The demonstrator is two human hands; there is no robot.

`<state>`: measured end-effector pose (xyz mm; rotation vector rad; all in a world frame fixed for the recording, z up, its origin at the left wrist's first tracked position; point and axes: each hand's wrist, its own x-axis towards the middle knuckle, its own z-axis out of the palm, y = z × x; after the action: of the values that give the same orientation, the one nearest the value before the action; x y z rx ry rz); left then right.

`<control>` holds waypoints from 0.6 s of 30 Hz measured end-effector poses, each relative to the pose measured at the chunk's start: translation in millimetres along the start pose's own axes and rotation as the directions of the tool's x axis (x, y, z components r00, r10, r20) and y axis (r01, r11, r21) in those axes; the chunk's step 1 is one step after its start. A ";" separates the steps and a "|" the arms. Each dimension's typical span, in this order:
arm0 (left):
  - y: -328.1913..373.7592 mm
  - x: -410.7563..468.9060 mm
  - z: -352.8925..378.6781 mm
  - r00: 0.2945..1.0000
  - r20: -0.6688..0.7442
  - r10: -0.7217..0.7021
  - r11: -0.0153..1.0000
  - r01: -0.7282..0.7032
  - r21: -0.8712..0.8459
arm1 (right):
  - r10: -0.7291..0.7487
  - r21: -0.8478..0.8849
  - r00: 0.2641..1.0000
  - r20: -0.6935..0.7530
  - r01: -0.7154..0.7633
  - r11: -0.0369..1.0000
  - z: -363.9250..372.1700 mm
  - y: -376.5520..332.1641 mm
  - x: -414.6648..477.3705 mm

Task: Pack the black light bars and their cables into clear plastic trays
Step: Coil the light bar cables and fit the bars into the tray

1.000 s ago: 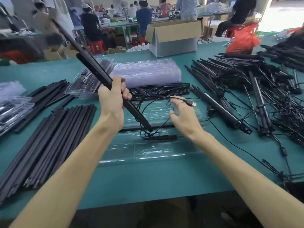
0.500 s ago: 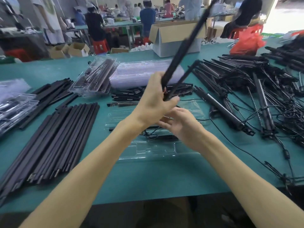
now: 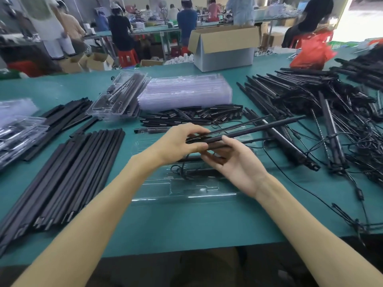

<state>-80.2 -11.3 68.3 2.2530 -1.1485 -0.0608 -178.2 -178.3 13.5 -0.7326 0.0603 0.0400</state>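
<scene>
Overhead, from a head camera, a green desk crowded with parts. At far left, packed clear trays sit in a stack. Just right of them a long row of black strips lies side by side, running diagonally toward the near edge. Behind these, another filled tray rests beside a pile of empty trays, with short black pieces heaped in front of that pile.

At centre, an open tray lies flat near the desk's front edge, with a coiled cable and a dark bar in it. Above it, the left hand has its grip closed around the near end of a light bar, which points right and away, held just above the desk. The right hand, palm up, touches the same bar from below, fingers loosely curled against it.

At right, a large tangle of bars and cables covers the desk. Farther back stand a cardboard box and a red bag.
</scene>
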 end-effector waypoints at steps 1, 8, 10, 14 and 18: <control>-4.3 -1.3 -3.9 1.000 -0.008 -0.021 1.000 0.021 0.009 | -0.013 0.005 1.000 -0.012 0.013 1.000 -0.9 -0.9 0.5; -25.3 -15.4 -23.1 0.990 0.077 -0.119 0.957 0.135 -0.258 | -0.061 0.070 0.998 -0.014 0.061 0.996 -3.3 -4.2 1.3; -26.3 -19.0 -19.9 0.986 0.073 -0.150 0.923 0.166 -0.346 | -0.048 0.058 0.999 -0.018 0.049 0.997 -3.1 -2.4 1.4; -30.2 -20.0 -14.0 0.984 -0.037 -0.175 0.943 0.157 -0.294 | -0.021 -0.018 1.000 0.013 0.021 1.000 -1.8 -4.2 -4.2; -37.1 -20.6 -14.6 0.969 -0.101 -0.225 0.914 0.174 -0.366 | -0.018 -0.057 0.999 0.050 0.021 0.998 2.2 -8.0 -7.5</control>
<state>-61.9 27.7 55.9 2.0057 -0.7588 -0.1738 -185.1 -182.9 21.0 -0.7888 0.0051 0.0416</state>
